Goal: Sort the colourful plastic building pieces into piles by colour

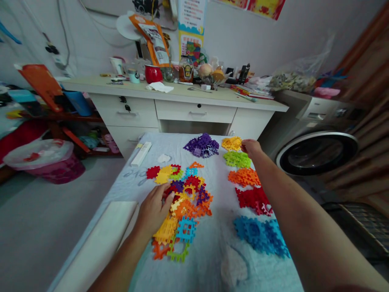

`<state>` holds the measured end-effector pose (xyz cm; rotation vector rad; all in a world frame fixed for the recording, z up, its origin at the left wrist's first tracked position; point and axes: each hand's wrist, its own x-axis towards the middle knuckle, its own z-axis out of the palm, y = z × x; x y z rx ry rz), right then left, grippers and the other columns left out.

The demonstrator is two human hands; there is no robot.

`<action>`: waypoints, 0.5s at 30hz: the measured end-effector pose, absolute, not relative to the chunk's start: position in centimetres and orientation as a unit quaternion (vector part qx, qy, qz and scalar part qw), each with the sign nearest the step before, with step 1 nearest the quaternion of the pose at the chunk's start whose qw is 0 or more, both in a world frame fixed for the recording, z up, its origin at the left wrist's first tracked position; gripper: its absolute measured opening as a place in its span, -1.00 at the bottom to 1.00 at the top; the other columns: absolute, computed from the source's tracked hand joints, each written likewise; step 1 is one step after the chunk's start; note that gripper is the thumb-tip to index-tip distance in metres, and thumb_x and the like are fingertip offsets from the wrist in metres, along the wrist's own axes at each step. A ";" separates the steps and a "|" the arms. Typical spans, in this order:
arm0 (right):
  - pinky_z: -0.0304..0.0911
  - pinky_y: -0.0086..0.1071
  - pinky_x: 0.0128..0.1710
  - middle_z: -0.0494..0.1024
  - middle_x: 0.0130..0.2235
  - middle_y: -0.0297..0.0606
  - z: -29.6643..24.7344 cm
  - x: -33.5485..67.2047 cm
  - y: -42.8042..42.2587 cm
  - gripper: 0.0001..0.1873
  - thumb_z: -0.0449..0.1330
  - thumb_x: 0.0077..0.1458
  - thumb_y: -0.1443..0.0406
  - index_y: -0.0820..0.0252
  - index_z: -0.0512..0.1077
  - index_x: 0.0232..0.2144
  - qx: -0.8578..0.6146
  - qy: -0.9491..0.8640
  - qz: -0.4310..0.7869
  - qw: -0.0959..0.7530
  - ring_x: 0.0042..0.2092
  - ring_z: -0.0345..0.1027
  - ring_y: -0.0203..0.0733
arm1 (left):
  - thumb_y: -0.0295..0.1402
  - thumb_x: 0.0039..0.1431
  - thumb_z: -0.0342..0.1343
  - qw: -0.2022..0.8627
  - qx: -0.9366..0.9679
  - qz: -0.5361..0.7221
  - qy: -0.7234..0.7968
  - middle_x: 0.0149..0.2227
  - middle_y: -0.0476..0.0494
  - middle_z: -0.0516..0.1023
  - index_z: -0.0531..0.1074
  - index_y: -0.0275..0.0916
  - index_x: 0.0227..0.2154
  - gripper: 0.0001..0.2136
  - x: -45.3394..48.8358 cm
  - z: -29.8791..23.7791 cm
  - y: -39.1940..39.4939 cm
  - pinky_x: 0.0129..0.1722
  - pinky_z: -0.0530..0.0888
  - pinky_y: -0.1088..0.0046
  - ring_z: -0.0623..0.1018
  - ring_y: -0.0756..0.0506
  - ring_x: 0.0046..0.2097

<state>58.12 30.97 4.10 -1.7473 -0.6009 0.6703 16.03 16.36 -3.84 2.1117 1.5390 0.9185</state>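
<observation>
My left hand [157, 202] rests at the left edge of a mixed pile of plastic interlocking building pieces [187, 209], thumb and forefinger apart. A purple piece [177, 186] lies just beyond its fingertips. At the far right of the cloth-covered table, my right hand [251, 147] has its fingers closed at the edge of a small heap of yellow interlocking pieces [231, 143]. Toward me from that heap lie green pieces [237, 159], orange pieces [244, 177], red pieces [253, 200] and blue pieces [261, 235]. Purple pieces [202, 145] are heaped at the far middle.
A white strip-shaped box [141, 154] lies at the table's far left, and a long white board [100, 243] along its left edge. Behind stands a cluttered white desk [194, 110]. A washing machine [316, 134] is at right, a pink bin [51, 164] at left.
</observation>
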 end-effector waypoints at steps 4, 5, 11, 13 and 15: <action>0.32 -0.57 -0.56 0.32 -0.67 -0.50 3.7 58.9 33.3 -0.84 0.22 0.00 0.50 0.19 0.34 -0.47 -0.746 -0.235 0.270 0.561 -0.63 0.29 -0.42 | -0.10 0.26 -0.05 0.162 0.747 0.349 0.542 -0.04 -0.19 0.53 0.39 -0.22 0.00 -0.62 15.7 -4.1 16.7 0.04 0.45 0.23 0.54 -0.15 -0.04; 0.34 -0.57 -0.55 0.32 -0.66 -0.50 3.5 58.9 33.8 -0.84 0.21 0.00 0.51 0.19 0.35 -0.45 -0.746 -0.232 0.271 0.562 -0.62 0.31 -0.42 | -0.11 0.26 -0.05 0.153 0.747 0.354 0.541 -0.04 -0.19 0.53 0.39 -0.22 -0.01 -0.63 15.7 -4.2 16.8 0.05 0.45 0.22 0.53 -0.16 -0.02; 0.39 -0.54 -0.51 0.36 -0.64 -0.48 2.3 57.9 35.9 -0.82 0.21 -0.01 0.53 0.21 0.36 -0.37 -0.747 -0.224 0.300 0.549 -0.58 0.40 -0.36 | -0.13 0.26 -0.04 0.120 0.748 0.371 0.537 -0.04 -0.17 0.54 0.40 -0.20 -0.02 -0.65 15.6 -4.4 16.8 0.06 0.45 0.23 0.52 -0.16 0.00; 0.39 -0.54 -0.52 0.35 -0.64 -0.49 2.0 57.5 36.5 -0.81 0.21 -0.02 0.54 0.23 0.37 -0.34 -0.750 -0.225 0.308 0.540 -0.59 0.40 -0.36 | -0.13 0.26 -0.03 0.115 0.747 0.373 0.539 -0.04 -0.17 0.54 0.41 -0.20 -0.03 -0.66 15.7 -4.3 16.8 0.06 0.45 0.24 0.51 -0.16 0.00; 0.39 -0.55 -0.54 0.34 -0.64 -0.51 1.6 57.3 37.2 -0.78 0.22 -0.02 0.54 0.24 0.37 -0.29 -0.755 -0.234 0.316 0.525 -0.60 0.38 -0.37 | -0.13 0.26 -0.03 0.114 0.744 0.374 0.542 -0.05 -0.17 0.55 0.42 -0.20 -0.03 -0.66 15.7 -4.3 16.8 0.06 0.45 0.23 0.51 -0.16 0.01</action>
